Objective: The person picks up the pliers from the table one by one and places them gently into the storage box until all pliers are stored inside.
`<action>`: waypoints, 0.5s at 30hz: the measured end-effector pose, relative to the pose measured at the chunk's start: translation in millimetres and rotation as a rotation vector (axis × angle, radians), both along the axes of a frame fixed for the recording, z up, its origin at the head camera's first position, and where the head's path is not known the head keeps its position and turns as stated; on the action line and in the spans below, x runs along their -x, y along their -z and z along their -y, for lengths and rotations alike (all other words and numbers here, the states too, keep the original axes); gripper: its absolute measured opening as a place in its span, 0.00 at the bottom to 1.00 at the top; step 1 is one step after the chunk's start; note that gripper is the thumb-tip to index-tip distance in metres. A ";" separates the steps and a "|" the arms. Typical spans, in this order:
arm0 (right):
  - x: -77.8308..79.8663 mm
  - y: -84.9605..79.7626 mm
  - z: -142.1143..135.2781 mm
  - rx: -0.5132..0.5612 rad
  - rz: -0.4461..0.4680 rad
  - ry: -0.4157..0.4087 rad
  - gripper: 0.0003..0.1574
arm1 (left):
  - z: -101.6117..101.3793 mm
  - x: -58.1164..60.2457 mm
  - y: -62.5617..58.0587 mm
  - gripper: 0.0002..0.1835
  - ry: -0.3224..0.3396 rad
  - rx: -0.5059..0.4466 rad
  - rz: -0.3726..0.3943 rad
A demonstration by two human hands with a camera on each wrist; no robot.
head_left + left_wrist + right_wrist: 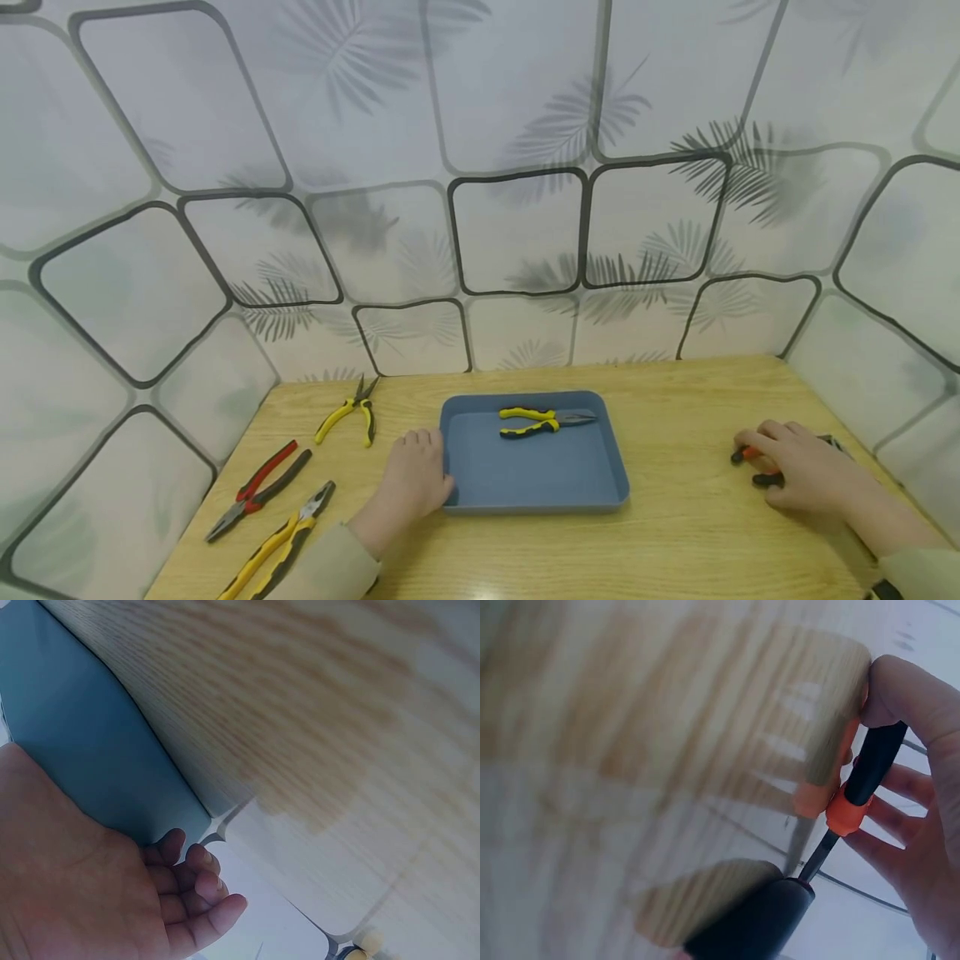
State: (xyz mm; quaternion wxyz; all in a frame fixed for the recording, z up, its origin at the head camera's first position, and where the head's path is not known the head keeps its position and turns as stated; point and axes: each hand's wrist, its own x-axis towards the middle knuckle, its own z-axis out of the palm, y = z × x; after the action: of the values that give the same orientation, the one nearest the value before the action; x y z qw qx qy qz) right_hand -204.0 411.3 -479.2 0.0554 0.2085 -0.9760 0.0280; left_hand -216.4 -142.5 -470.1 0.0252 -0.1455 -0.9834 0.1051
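Note:
My left hand (416,475) rests at the left rim of a shallow blue tray (611,505), thumb at its near corner. In the left wrist view its fingers (196,904) hang loosely bent outside the tray wall. Long-nose pliers (556,421) with yellow-and-black handles lie in the tray, jaws towards the right. On the far right my right hand (806,467) grips pliers (750,452) with orange-and-black handles. The right wrist view shows the thumb on one black handle (875,761) and the fingers behind it. Part of this tool is hidden under the hand.
Left of the tray lie yellow-handled long-nose pliers (359,402), red-and-black pliers (251,504) and larger yellow-and-black pliers (303,517) partly behind my left sleeve. Patterned walls (517,233) border the wooden table (675,400) at the back and sides. A blurred black object (754,919) shows low in the right wrist view.

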 end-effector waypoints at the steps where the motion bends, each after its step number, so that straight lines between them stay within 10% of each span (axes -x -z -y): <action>1: 0.0 -0.3 -0.3 0.002 -0.003 -0.004 0.41 | -0.1 -0.2 -0.2 0.27 0.000 0.000 0.000; 15: 6.3 -2.8 -6.1 0.000 -0.001 -0.044 0.44 | -0.3 0.6 -0.1 0.28 -0.009 0.007 0.020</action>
State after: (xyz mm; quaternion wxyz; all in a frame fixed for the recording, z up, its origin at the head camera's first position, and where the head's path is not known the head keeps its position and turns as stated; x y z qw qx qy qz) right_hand -210.3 417.4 -476.4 0.0553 0.2301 -0.9712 0.0293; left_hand -217.0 -142.2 -470.0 0.0142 -0.1420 -0.9840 0.1070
